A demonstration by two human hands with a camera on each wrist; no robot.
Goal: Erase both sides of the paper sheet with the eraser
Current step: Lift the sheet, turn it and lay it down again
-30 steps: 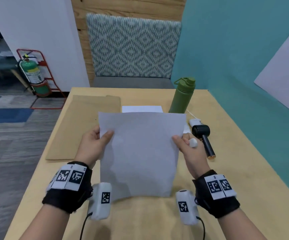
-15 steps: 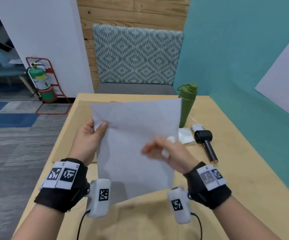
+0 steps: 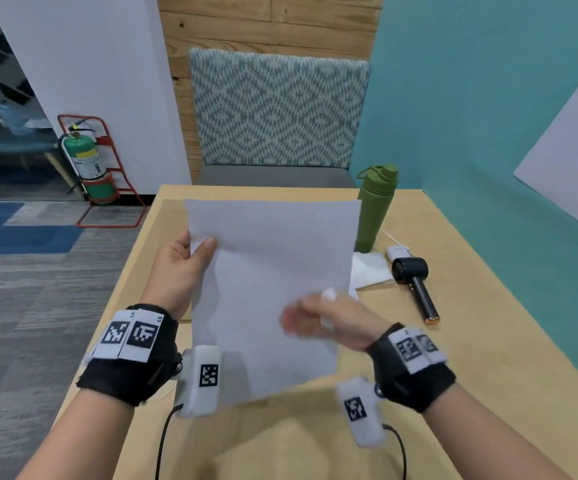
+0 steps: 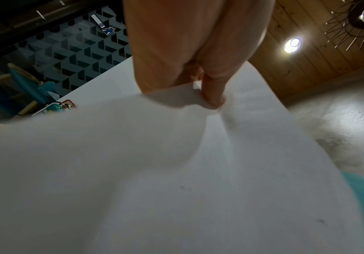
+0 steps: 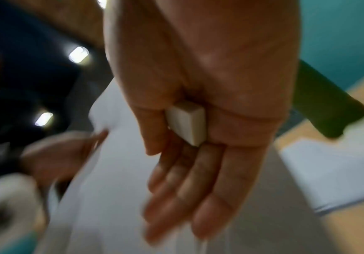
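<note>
While the paper sheet (image 3: 273, 292) stands near upright above the middle of the table (image 3: 488, 358), we note it is thin, white and matte, buckled into soft waves near its left edge. Our left hand (image 3: 180, 268) pinches that edge, thumb on the near face; the left wrist view alone shows a finger (image 4: 213, 92) pressing a dimple into the sheet. Our right hand (image 3: 325, 323) is blurred in front of the sheet's lower right part. The head view gives only a white nub there; the right wrist view shows the eraser (image 5: 187, 122) plainly, a small off-white block with rounded edges, held under the thumb against the palm while the fingers (image 5: 189, 189) extend nearly straight toward the paper. Whether they touch it we cannot tell.

Toward the table's far right corner stands a matte green bottle (image 3: 374, 209) with a loop lid. Near the right edge lie a crumpled white tissue (image 3: 370, 268) and a black handheld device (image 3: 415, 282) with a cylindrical head. A flat brown sheet (image 3: 173, 206) shows past the paper's upper left corner. Beyond the far edge stands a chair (image 3: 277, 109) with a woven zigzag back.
</note>
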